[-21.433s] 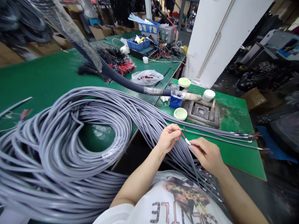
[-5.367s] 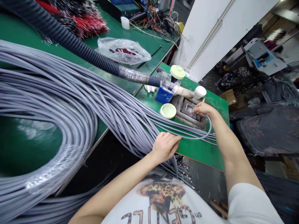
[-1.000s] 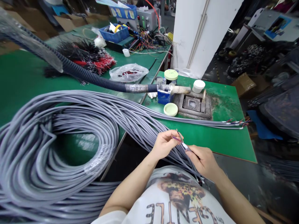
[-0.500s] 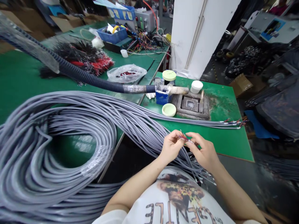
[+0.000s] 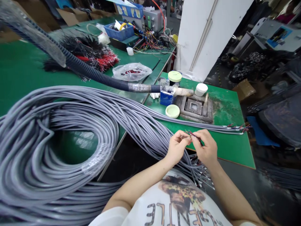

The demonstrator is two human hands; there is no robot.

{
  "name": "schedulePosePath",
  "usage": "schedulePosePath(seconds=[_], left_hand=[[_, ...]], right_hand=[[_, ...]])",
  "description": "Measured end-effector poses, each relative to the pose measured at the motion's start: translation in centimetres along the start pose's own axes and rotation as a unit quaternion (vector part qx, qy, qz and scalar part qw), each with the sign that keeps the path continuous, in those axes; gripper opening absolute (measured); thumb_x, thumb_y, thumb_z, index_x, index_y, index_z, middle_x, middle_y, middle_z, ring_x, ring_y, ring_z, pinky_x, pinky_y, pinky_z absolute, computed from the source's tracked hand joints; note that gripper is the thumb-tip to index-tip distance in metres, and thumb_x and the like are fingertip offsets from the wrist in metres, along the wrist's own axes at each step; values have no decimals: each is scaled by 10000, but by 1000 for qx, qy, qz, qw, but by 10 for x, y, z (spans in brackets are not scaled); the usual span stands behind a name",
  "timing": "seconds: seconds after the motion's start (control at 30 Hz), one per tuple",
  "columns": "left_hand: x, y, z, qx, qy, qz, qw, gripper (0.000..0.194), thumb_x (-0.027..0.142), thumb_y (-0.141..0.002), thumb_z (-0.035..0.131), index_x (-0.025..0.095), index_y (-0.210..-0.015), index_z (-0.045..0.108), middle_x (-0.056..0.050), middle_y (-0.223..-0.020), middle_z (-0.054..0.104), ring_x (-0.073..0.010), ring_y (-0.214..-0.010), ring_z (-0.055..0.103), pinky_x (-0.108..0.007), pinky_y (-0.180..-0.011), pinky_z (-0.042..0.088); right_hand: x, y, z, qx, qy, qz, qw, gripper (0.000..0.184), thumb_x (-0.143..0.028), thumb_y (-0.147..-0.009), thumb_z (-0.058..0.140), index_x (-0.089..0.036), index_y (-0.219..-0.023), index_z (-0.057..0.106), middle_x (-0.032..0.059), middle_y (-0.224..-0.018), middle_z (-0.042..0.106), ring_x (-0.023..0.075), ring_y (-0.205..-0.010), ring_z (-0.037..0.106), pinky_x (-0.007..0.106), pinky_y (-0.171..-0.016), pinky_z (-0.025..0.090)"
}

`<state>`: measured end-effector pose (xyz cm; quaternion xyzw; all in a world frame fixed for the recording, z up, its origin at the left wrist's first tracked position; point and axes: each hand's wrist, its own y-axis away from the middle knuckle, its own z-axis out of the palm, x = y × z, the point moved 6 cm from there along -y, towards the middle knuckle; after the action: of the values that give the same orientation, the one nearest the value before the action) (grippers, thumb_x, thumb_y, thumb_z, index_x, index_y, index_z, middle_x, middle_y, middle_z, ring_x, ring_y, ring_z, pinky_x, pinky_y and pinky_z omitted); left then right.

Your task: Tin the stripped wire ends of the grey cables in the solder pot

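Observation:
Both hands meet above the near edge of the green bench, fingertips almost touching. My left hand [image 5: 177, 146] is closed in a pinch on thin coloured wires [image 5: 191, 133] that poke up between the hands. Closed on the same wires from the other side is my right hand [image 5: 205, 146]. The fingers hide where the wires lead. Under and behind my hands runs a bundle of grey cables [image 5: 141, 128], fanning from a large coil [image 5: 103, 150] at left. Loose stripped cable ends [image 5: 204, 175] hang below my hands, near my shirt.
A row of cable ends [image 5: 235, 128] lies across the right bench. Behind it sit a square dark-rimmed pot [image 5: 194, 106], a pale green lid [image 5: 172, 111], a white-lidded jar [image 5: 201, 89] and a blue box [image 5: 166, 98]. A ribbed hose [image 5: 98, 75] crosses above the left bench.
My hands have shifted slightly right, and the right hand's fingers have drawn in closer to the left. The wires now stand up between the fingertips. The view has moved a little.

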<state>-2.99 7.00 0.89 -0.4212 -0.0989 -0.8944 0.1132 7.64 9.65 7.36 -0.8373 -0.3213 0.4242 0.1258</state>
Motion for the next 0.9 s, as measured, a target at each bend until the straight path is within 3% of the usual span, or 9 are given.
schedulePosePath(seconds=[0.27, 0.47, 0.53, 0.6, 0.67, 0.77, 0.9], left_hand=[[8, -9, -13, -2, 20, 15, 1000, 178, 295, -767, 717, 164, -848, 625, 17, -679, 639, -86, -619, 562, -220, -635, 448], [0, -14, -19, 11, 58, -44, 997, 265, 365, -728, 755, 157, -829, 626, -5, -686, 670, -91, -587, 573, -229, -611, 456], [1, -15, -22, 0, 27, -40, 999, 284, 378, -751, 730, 166, -901, 617, -10, -709, 678, -100, -599, 583, -238, -614, 459], [9, -15, -30, -11, -71, 13, 997, 291, 360, -787, 695, 178, -997, 609, -24, -770, 690, -117, -649, 600, -257, -642, 469], [22, -13, -39, -13, -226, 120, 967, 244, 310, -823, 654, 191, -1032, 617, -38, -830, 694, -143, -730, 612, -291, -708, 477], [33, -6, -49, -17, -422, 277, 863, 139, 234, -867, 579, 196, -986, 639, -55, -868, 697, -175, -815, 610, -338, -779, 465], [24, -2, -49, -74, -538, 378, 750, 135, 183, -875, 535, 193, -974, 627, -49, -865, 709, -176, -798, 616, -344, -740, 438]], right_hand=[[1, -19, 9, -56, -36, 10, 998, 92, -168, -870, 558, -213, -830, 628, 7, -785, 572, 130, -708, 531, 277, -643, 425], [0, -33, 12, -43, -44, 6, 998, 63, -195, -862, 583, -210, -827, 633, 4, -784, 583, 128, -695, 534, 271, -637, 423], [3, -46, 14, -48, -27, -1, 998, 75, -208, -858, 582, -201, -800, 628, 0, -761, 574, 124, -668, 522, 265, -620, 411], [9, -67, 19, -55, 0, -4, 998, 99, -224, -852, 576, -193, -776, 631, -4, -735, 564, 120, -641, 510, 261, -607, 397], [20, -91, 27, -71, 39, -2, 997, 125, -237, -838, 571, -185, -750, 642, -7, -702, 551, 120, -618, 501, 259, -598, 381], [40, -126, 49, -114, 109, 8, 987, 144, -238, -803, 564, -171, -727, 666, 1, -673, 547, 131, -616, 509, 263, -594, 363], [64, -150, 83, -176, 210, 21, 961, 184, -237, -782, 533, -168, -752, 701, 32, -728, 609, 156, -661, 538, 276, -617, 353]])
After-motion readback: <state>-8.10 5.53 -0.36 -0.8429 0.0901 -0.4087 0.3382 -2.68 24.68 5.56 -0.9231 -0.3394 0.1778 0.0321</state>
